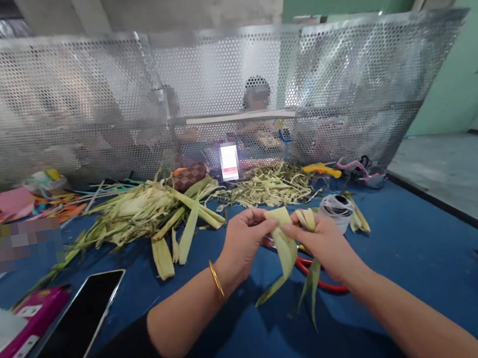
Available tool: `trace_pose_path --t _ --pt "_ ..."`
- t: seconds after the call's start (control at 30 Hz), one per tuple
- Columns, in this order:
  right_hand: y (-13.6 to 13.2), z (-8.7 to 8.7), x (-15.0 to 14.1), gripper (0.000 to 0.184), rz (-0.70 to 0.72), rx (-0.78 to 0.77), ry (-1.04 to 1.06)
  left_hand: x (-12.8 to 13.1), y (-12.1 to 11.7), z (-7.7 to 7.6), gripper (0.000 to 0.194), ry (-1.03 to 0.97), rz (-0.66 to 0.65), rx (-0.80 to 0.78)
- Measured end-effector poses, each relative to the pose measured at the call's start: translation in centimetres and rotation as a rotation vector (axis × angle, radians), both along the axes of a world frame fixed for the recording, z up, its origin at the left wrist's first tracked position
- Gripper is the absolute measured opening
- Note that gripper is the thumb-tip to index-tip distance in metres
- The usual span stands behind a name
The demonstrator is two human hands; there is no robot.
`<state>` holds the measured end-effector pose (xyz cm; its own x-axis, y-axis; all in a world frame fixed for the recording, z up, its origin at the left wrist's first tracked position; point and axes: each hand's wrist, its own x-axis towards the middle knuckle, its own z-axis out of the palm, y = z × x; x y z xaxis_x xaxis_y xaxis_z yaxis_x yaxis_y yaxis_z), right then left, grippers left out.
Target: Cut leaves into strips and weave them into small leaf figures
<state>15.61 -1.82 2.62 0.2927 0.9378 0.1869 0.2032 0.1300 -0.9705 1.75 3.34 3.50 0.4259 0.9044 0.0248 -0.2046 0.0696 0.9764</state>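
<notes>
Blue table (249, 356) w/ a perforated screen (85, 100) along the far edge; green wall (457, 66) behind, R side; two people (256, 94) visible thru the holes, faces blurred out. L hand (243, 245) pinches a pale green husk (287, 250) btwn thumb & fingers at its upper L edge. R hand (324, 244) has its thumb on the same husk's R edge, so the piece sits btwn both hands, top end up, lower part hanging below the grip & tapering to a pt toward lower L. R hand also holds a folded bit (306, 220) by its fingers; narrow tails (313, 285) hang under that hand, can't tell which piece they belong to. Grip narrow on both sides. Red-handled scissors (335, 289) lie on the table under/behind the hands, partly hidden. Twine (337, 213) just beyond R hand. Big husk pile (135, 213) beyond L hand, shreds (272, 187) straight ahead, yellow tool (322, 170) near their R end. Phone (68, 345) lies L of L forearm; gold bangle (217, 279) on that wrist.
</notes>
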Motion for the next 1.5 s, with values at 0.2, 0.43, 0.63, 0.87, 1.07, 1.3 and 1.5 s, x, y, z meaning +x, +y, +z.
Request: trace_pose_path --t 0.2,0.43,0.63,0.87,1.07,1.3,1.5 --pt "-0.1 0.4 0.0 0.031 -0.048 0.048 0.030 0.1 -0.5 -0.2 0.017 0.025 -0.122 0.004" --pt "-0.1 0.3 -0.1 0.027 -0.044 0.073 -0.039 0.2 -0.3 -0.3 0.016 0.117 -0.074 0.111" --pt "-0.2 0.5 0.1 0.023 -0.043 0.088 -0.071 0.1 -0.4 0.1 0.016 0.177 -0.076 0.154" --pt "-0.2 0.7 0.1 0.022 -0.025 0.064 -0.046 -0.1 -0.3 0.6 0.016 0.189 -0.101 0.171" --pt "-0.3 0.7 0.2 0.019 -0.010 0.038 0.024 -0.4 -0.2 1.1 0.016 0.231 -0.120 0.268" --pt "-0.2 0.3 0.3 0.017 0.025 0.049 0.053 -0.4 -0.1 0.8 0.014 0.235 -0.124 0.291" --pt "-0.4 0.5 0.4 0.014 0.038 0.172 -0.193 -0.4 -0.2 0.9 0.014 0.226 -0.139 0.252"
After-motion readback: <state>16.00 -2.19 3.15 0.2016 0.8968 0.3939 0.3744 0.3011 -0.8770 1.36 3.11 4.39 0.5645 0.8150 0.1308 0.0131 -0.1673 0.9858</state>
